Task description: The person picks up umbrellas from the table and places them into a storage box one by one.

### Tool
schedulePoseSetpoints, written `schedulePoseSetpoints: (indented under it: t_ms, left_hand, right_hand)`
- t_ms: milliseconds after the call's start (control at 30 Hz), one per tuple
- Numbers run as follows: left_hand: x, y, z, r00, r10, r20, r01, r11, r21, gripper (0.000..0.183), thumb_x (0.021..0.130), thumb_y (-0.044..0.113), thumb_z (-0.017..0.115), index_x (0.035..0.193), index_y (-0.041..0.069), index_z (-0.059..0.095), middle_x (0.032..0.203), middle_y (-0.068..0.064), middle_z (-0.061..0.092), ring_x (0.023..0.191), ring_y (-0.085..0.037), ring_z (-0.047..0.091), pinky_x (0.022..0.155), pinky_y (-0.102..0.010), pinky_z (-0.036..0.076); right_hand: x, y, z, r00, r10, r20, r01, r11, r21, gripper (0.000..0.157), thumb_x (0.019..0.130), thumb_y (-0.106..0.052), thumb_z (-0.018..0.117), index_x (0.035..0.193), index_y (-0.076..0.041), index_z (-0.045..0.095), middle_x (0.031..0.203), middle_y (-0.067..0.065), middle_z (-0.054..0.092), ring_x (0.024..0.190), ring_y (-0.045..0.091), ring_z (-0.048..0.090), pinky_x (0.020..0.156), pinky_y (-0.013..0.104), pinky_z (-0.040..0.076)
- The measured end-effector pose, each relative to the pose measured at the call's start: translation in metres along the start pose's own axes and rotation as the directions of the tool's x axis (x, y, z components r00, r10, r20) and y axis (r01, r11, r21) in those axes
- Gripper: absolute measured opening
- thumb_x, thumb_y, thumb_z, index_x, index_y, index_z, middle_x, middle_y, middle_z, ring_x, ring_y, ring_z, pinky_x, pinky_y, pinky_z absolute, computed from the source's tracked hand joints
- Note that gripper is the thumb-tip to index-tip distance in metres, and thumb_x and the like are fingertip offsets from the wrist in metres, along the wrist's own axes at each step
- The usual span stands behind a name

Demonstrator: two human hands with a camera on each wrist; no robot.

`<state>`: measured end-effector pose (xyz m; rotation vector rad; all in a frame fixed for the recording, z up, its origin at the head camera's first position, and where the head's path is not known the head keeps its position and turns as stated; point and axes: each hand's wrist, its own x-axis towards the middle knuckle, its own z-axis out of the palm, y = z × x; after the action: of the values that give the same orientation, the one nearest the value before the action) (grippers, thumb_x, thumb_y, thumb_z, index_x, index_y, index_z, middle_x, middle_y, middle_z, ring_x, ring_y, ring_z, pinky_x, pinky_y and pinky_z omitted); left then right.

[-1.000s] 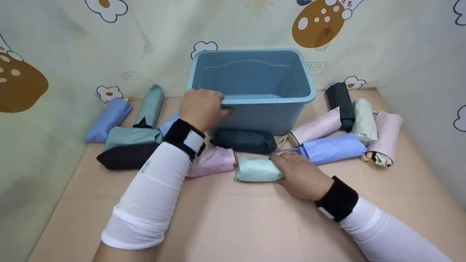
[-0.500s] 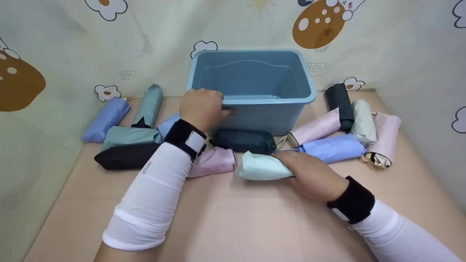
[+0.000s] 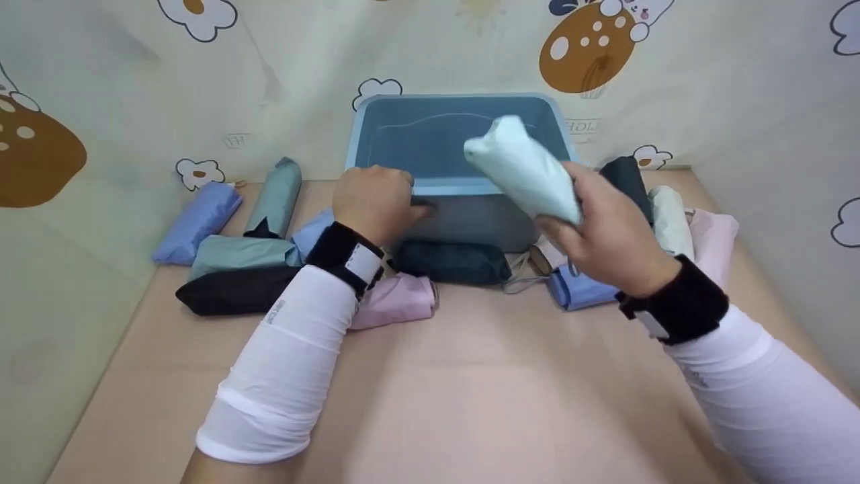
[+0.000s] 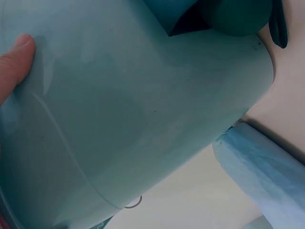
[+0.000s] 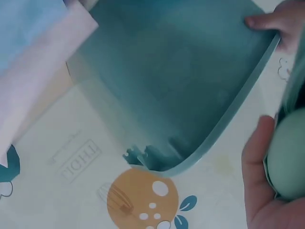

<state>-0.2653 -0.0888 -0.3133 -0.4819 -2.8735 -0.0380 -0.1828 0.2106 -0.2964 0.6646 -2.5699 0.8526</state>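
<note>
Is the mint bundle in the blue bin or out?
Out: the right hand holds the mint bundle aloft, overlapping the near rim of the blue bin in the head view.

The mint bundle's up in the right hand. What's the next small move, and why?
I'd probably ease the right hand forward and left, bringing the whole mint bundle over the blue bin. In the head view, the bundle's far end overlaps the opening, but its near end crosses the front rim; the left hand grips that rim.
</note>
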Motion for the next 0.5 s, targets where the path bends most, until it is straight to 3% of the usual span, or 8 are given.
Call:
schedulePoseSetpoints:
  t_ms: [100, 233, 367, 500]
  left_hand:
    - [0.000, 0.000, -0.001, 1.000, -0.011, -0.001, 0.011, 1.000, -0.008, 0.057, 0.089, 0.067, 0.072, 0.089, 0.010, 0.074, 0.084, -0.009, 0.077, 0.081, -0.031, 0.072, 0.073, -0.051, 0.056]
    - [0.000, 0.001, -0.001, 1.000, -0.019, 0.003, 0.019, 1.000, -0.008, 0.058, 0.089, 0.068, 0.072, 0.088, 0.010, 0.074, 0.082, -0.008, 0.076, 0.078, -0.030, 0.071, 0.072, -0.049, 0.056]
    - [-0.001, 0.001, -0.002, 1.000, -0.015, 0.014, 0.016, 1.000, -0.012, 0.058, 0.088, 0.070, 0.072, 0.084, 0.012, 0.073, 0.079, -0.006, 0.074, 0.076, -0.030, 0.071, 0.070, -0.049, 0.056]
    - [0.000, 0.002, -0.003, 0.999, -0.019, 0.026, 0.020, 0.999, -0.028, 0.057, 0.086, 0.069, 0.074, 0.084, 0.012, 0.074, 0.079, -0.006, 0.074, 0.076, -0.030, 0.070, 0.069, -0.049, 0.057]
  right_hand:
    - [0.026, 0.002, -0.002, 0.995, 0.084, -0.061, -0.082, 0.996, 0.041, 0.065, 0.097, -0.013, 0.074, 0.152, 0.003, 0.042, 0.143, 0.023, 0.059, 0.125, 0.038, 0.061, 0.107, 0.063, 0.048]
    - [0.056, 0.008, 0.002, 0.981, 0.183, -0.067, -0.174, 0.978, 0.116, 0.072, 0.095, -0.008, 0.070, 0.156, -0.001, 0.034, 0.146, 0.023, 0.054, 0.128, 0.035, 0.056, 0.110, 0.058, 0.045]
    - [0.077, 0.014, 0.010, 0.964, 0.264, -0.015, -0.258, 0.953, 0.161, 0.078, 0.090, -0.002, 0.064, 0.159, -0.004, 0.027, 0.149, 0.022, 0.047, 0.129, 0.033, 0.051, 0.110, 0.055, 0.042]
    - [0.092, 0.019, 0.014, 0.938, 0.340, 0.066, -0.346, 0.927, 0.142, 0.082, 0.091, -0.002, 0.062, 0.162, -0.007, 0.022, 0.157, 0.020, 0.042, 0.134, 0.033, 0.047, 0.115, 0.055, 0.040]
